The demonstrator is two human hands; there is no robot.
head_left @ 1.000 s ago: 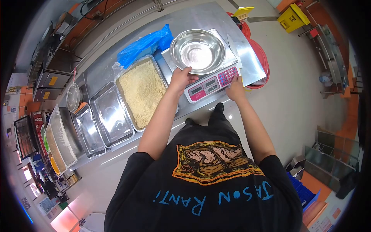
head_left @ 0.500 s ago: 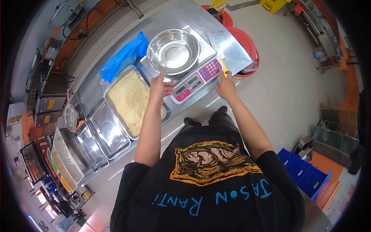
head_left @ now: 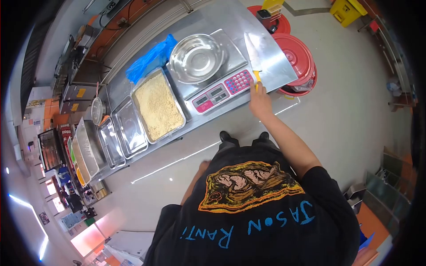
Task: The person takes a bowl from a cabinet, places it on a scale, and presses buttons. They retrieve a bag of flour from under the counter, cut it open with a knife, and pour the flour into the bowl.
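While the right hand (head_left: 260, 104) touches the yellow handle of a knife (head_left: 251, 51), a steel bowl rests on the scale

As the person leans over the steel table (head_left: 276, 55), the knife lies on it just beside the right-hand side of the scale (head_left: 222, 91), its yellow handle toward the person and its long, bright blade pointing away. The blade tapers to a tip and reflects the light. The right hand's fingers are bent at the handle, though whether they close fully around it cannot be told. The left hand (head_left: 204, 166) is down beside the black shirt (head_left: 262, 239), partly hidden and blurred; the state of its fingers cannot be told.

There is one knife, one scale with a pink and white panel, and one shiny round bowl (head_left: 196, 59) on its platform. Three shallow rectangular trays stand side by side: one filled tray (head_left: 169, 134) heaped with pale, crumbly stuff, and two steel trays (head_left: 129, 128) with bare, reflective bottoms. One blue plastic bag (head_left: 151, 60) lies by the filled tray and the bowl, and one strainer (head_left: 96, 111) is near the far steel tray. Two red tubs (head_left: 295, 55) stand on the floor past the table's end.

Compared with the earlier frame, the left hand has left the bowl's near rim and dropped to the person's side, while the right hand remains at the yellow handle and the bowl remains on the scale
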